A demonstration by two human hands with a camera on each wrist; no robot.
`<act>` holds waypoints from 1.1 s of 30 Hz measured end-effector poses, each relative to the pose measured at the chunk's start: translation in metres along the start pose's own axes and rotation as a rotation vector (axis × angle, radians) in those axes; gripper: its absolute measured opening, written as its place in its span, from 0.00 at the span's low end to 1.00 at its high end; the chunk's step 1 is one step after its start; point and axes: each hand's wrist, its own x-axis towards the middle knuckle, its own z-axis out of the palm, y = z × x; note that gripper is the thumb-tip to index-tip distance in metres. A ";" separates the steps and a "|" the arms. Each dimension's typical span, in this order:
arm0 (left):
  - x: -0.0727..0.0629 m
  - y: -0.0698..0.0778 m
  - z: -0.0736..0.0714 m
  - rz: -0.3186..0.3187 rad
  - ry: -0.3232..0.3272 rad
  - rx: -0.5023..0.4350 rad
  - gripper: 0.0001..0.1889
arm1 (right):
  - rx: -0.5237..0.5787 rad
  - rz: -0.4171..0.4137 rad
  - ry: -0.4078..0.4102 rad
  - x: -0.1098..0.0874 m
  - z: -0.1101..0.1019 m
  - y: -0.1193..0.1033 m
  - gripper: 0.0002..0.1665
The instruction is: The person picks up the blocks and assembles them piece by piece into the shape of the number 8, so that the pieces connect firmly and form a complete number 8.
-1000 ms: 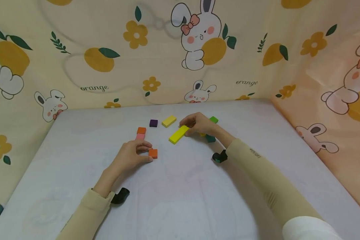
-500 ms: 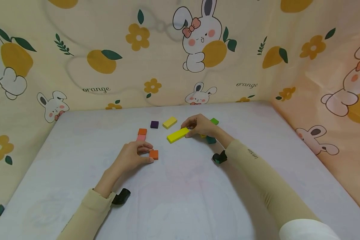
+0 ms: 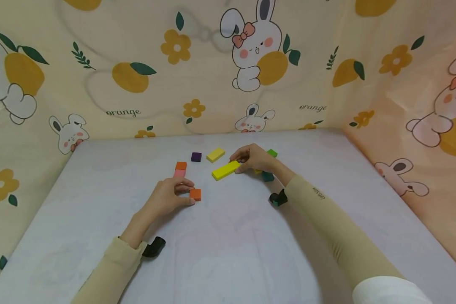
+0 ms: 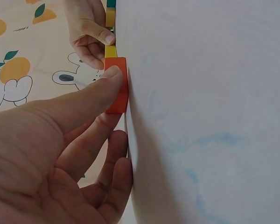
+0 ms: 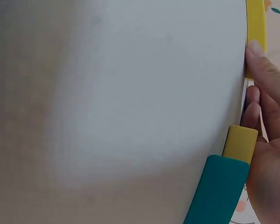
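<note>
Between thumb and fingers my left hand (image 3: 166, 195) pinches an orange block (image 3: 195, 194) at the table surface; in the left wrist view the thumb lies on the face of this orange block (image 4: 116, 86). My right hand (image 3: 255, 159) grips one end of a long bright yellow block (image 3: 225, 170), which lies slanted on the table to the right of and beyond the orange one. The right wrist view shows the thumb on the yellow block (image 5: 256, 28). Beside the right hand are a teal block (image 5: 219, 189) and a tan-yellow block (image 5: 241, 143), partly hidden in the head view.
A pink block (image 3: 180, 173) touches another orange block (image 3: 181, 165) beyond the left hand. Farther back lie a dark purple block (image 3: 196, 157) and a pale yellow block (image 3: 215, 155). A green block (image 3: 272, 153) shows behind the right hand. Patterned cloth (image 3: 213, 63) walls the table (image 3: 228, 253).
The right hand has turned the long yellow block to a flatter slant, its near end swinging slightly left and away. The left hand has stayed on the orange block. The head view has shifted slightly.
</note>
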 end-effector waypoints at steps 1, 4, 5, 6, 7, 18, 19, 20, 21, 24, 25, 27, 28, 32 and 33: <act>0.001 0.000 0.000 0.000 0.001 0.003 0.24 | -0.001 0.001 0.004 0.000 -0.001 0.000 0.20; 0.002 0.001 0.001 -0.002 0.002 0.010 0.24 | 0.000 -0.001 0.007 -0.001 -0.002 -0.001 0.20; 0.003 0.001 0.001 -0.009 0.001 0.011 0.23 | 0.005 -0.001 0.005 -0.001 -0.002 0.000 0.20; 0.002 0.001 0.001 -0.009 -0.001 0.012 0.23 | 0.009 -0.001 0.003 0.000 -0.002 0.000 0.20; 0.002 0.000 0.001 -0.010 -0.003 0.010 0.23 | 0.013 0.001 0.002 0.000 -0.001 0.001 0.20; 0.003 -0.002 0.002 0.002 -0.005 -0.010 0.24 | -0.004 0.018 0.023 0.000 -0.001 0.001 0.20; 0.003 -0.002 0.001 0.004 -0.006 -0.013 0.24 | -0.006 0.017 0.020 0.000 -0.001 0.001 0.20; 0.003 -0.002 0.001 0.004 -0.006 -0.015 0.24 | -0.011 0.016 0.019 0.001 -0.001 0.001 0.20; 0.003 -0.002 0.001 0.003 -0.007 -0.015 0.24 | -0.013 0.016 0.020 0.001 -0.002 0.001 0.20; 0.003 -0.002 0.001 0.006 -0.010 -0.011 0.24 | -0.028 0.022 0.025 0.001 -0.002 0.002 0.20; 0.004 -0.002 0.001 0.005 -0.010 -0.008 0.24 | -0.033 0.022 0.023 0.001 -0.002 0.002 0.20; 0.003 -0.002 0.002 -0.007 -0.010 -0.005 0.24 | -0.037 0.019 0.018 0.000 -0.001 0.002 0.20; 0.003 -0.002 0.002 -0.010 -0.010 -0.005 0.24 | -0.040 0.014 0.013 0.000 -0.001 0.002 0.20; 0.002 -0.002 0.000 -0.008 -0.006 -0.008 0.24 | -0.053 -0.006 0.010 0.000 0.000 0.000 0.20; 0.002 -0.002 0.000 -0.002 -0.006 -0.009 0.24 | -0.060 -0.008 0.012 0.000 0.000 -0.001 0.19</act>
